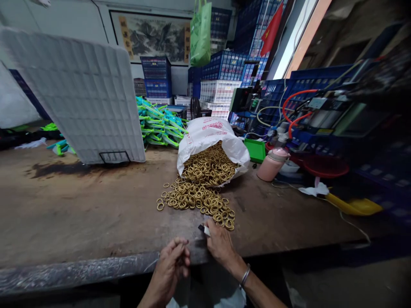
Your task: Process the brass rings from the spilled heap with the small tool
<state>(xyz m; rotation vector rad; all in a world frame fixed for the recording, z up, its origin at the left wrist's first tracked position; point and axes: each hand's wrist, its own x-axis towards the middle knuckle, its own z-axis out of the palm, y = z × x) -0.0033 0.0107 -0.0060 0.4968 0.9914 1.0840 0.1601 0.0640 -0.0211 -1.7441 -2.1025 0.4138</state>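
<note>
My right hand (221, 244) is closed at the table's front edge, just short of a spill of brass-coloured rings (192, 194). Between its thumb and fingers sits a small black-and-white piece (204, 229), its kind too small to make out. Left of it, my left hand (171, 263) hovers over the edge with its fingers curled and the thumb near the index finger. Whatever it may hold is hidden. More rings fill the mouth of a white woven sack (212, 130) lying on its side behind the spill.
On the left, a padded grey-white panel (86, 98) stands upright beside green and teal frames (160, 124). To the right are a pink bottle (272, 164), a green tray (255, 149), a yellow scoop-like tray (356, 206) and a machine with orange hoses (295, 107). Crates (221, 92) are stacked behind.
</note>
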